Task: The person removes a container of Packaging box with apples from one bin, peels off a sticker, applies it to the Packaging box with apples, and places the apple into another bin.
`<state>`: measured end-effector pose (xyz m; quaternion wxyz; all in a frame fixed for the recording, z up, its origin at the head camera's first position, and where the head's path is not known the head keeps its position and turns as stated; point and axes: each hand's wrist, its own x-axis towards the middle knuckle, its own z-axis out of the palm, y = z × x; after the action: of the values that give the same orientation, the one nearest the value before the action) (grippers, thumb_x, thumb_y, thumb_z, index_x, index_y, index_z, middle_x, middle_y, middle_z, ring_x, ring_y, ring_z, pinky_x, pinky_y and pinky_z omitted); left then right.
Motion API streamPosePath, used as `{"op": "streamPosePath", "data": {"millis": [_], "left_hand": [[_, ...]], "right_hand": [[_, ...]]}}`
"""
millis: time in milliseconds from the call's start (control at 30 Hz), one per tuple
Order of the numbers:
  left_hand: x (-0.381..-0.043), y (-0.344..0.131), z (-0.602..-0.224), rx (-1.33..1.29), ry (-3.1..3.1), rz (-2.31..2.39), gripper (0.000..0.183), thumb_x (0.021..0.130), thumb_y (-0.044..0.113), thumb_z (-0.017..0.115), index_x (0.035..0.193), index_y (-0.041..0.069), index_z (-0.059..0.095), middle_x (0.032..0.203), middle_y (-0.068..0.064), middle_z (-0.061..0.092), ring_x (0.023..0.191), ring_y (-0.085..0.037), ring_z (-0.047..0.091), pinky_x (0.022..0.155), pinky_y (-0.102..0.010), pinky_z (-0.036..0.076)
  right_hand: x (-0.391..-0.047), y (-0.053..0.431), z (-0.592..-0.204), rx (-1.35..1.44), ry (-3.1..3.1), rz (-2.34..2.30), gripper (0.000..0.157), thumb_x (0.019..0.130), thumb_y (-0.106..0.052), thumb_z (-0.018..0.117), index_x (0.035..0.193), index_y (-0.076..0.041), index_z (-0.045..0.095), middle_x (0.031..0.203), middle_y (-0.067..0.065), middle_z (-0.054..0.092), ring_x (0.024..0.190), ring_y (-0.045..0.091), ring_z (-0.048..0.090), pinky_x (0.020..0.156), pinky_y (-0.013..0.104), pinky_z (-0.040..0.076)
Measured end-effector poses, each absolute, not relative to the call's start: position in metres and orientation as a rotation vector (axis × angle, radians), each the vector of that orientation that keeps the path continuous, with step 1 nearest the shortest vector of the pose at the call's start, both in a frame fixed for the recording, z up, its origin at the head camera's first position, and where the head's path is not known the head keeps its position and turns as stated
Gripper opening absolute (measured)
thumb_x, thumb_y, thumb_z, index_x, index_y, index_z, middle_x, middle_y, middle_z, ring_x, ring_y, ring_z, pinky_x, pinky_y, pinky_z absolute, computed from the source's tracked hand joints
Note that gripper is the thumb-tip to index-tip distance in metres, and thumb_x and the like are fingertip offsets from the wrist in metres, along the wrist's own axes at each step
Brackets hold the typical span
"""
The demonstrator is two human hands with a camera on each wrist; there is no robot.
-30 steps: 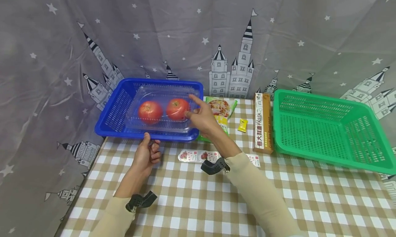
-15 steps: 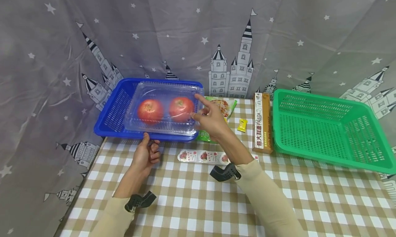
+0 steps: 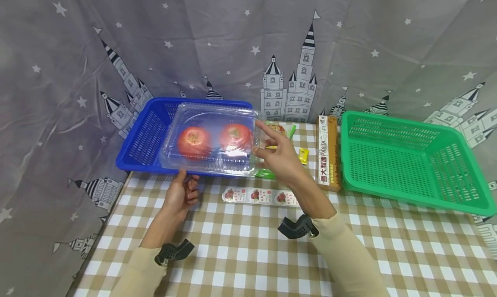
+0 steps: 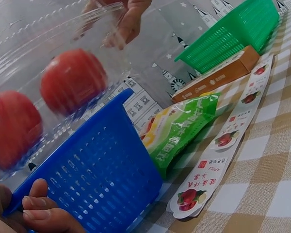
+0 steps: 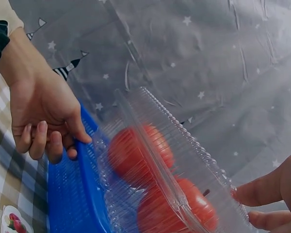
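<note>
My right hand (image 3: 282,155) pinches the right end of a clear plastic clamshell box (image 3: 215,161) between thumb and fingers. Two red apples (image 3: 194,142) show inside the box. The box is raised and tilted above the blue basket (image 3: 133,148), its right end past the basket's right side. With curled fingers, my left hand (image 3: 180,198) grips the basket's front rim, the thumb on top, as the right wrist view also shows. In the left wrist view the apples (image 4: 72,81) hang over the basket's rim (image 4: 94,124).
Right of the basket lie a green food packet (image 4: 184,126), partly hidden by my right hand, and a small yellow sachet (image 3: 303,155). Further right are a pasta box (image 3: 328,154) and a green basket (image 3: 388,159). A strip of apple stickers (image 3: 254,195) lies in front on the checked tablecloth.
My right hand has lifted the clamshell box with its apples up out of the blue basket and carried it right. My left hand stays on the basket's rim.
</note>
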<state>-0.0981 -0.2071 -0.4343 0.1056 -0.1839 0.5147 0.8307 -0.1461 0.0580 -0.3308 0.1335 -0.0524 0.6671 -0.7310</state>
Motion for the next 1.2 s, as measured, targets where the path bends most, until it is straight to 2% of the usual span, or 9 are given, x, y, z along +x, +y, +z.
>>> {"op": "streamPosePath", "data": {"millis": [300, 600, 833, 1033, 1200], "left_hand": [[-0.098, -0.208, -0.438, -0.527, 1.531, 2.461, 0.049, 0.106, 0.045, 0.028, 0.081, 0.012, 0.053, 0.06, 0.007, 0.036, 0.047, -0.004, 0.026, 0.047, -0.02, 0.015], [-0.1, -0.207, -0.439, -0.527, 1.552, 2.451, 0.048, 0.105, 0.048, 0.03, 0.081, 0.012, 0.049, 0.061, 0.008, 0.035, 0.047, -0.004, 0.025, 0.047, -0.021, 0.014], [-0.1, -0.208, -0.438, -0.512, 1.542, 2.447, 0.044, 0.104, 0.05, 0.023, 0.083, 0.016, 0.04, 0.06, 0.007, 0.035, 0.047, -0.005, 0.027, 0.047, -0.021, 0.015], [-0.1, -0.207, -0.437, -0.565, 1.544, 2.433, 0.044, 0.103, 0.051, 0.026, 0.084, 0.016, 0.043, 0.059, 0.007, 0.036, 0.045, -0.005, 0.029, 0.048, -0.02, 0.017], [-0.1, -0.206, -0.437, -0.571, 1.557, 2.439, 0.049, 0.104, 0.051, 0.027, 0.077, 0.014, 0.045, 0.055, 0.007, 0.037, 0.043, -0.005, 0.029, 0.049, -0.022, 0.013]], "right_hand": [[-0.134, 0.078, -0.339, -0.195, 2.031, -2.076, 0.072, 0.09, 0.012, 0.057, 0.15, -0.025, 0.043, 0.122, 0.021, 0.038, 0.084, 0.023, 0.048, 0.075, 0.043, 0.057], [-0.125, 0.093, -0.34, -0.143, 2.024, -2.11, 0.074, 0.088, 0.014, 0.057, 0.149, -0.027, 0.045, 0.12, 0.02, 0.039, 0.088, 0.024, 0.051, 0.073, 0.041, 0.058], [-0.113, 0.109, -0.343, -0.11, 2.021, -2.129, 0.072, 0.089, 0.011, 0.059, 0.148, -0.028, 0.046, 0.115, 0.019, 0.041, 0.08, 0.019, 0.052, 0.071, 0.035, 0.058], [-0.097, 0.126, -0.349, -0.157, 2.048, -2.107, 0.07, 0.09, 0.01, 0.059, 0.149, -0.024, 0.044, 0.115, 0.018, 0.04, 0.08, 0.018, 0.051, 0.068, 0.032, 0.058], [-0.08, 0.137, -0.355, -0.158, 2.096, -2.072, 0.069, 0.09, 0.01, 0.059, 0.149, -0.023, 0.045, 0.113, 0.019, 0.039, 0.084, 0.022, 0.051, 0.067, 0.032, 0.058]]}}
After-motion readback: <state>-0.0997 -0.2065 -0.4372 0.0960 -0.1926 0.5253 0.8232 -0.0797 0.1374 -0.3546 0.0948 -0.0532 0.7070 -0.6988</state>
